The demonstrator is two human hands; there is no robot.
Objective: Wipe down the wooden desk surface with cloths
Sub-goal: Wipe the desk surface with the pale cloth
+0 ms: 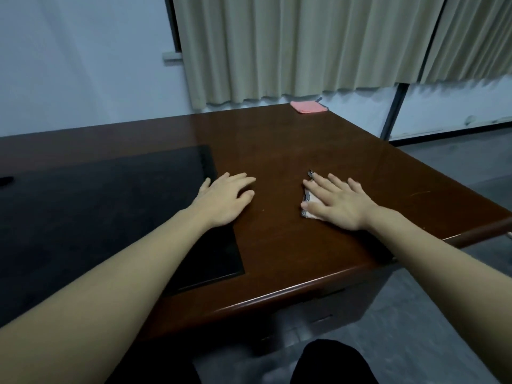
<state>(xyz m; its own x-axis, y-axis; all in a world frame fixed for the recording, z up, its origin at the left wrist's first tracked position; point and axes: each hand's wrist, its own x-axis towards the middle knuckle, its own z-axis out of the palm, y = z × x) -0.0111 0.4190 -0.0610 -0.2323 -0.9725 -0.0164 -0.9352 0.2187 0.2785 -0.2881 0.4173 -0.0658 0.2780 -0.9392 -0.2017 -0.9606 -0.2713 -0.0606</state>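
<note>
Pressing your right hand (339, 202) flat with fingers spread on a white cloth (310, 205) near the right side of the wooden desk (277, 145), you rest your left hand (224, 199) palm-down, fingers loosely extended and empty, at the edge of the black inlay (97, 217), while a pink cloth (308, 107) lies at the far corner.

Looks like an office: a big dark-wood desk surface (291, 151) with a black inset pad (97, 217) at nine o'clock, beige curtains (291, 45) up at twelve, plain white walls (83, 56), grey floor (457, 167) at three.
</note>
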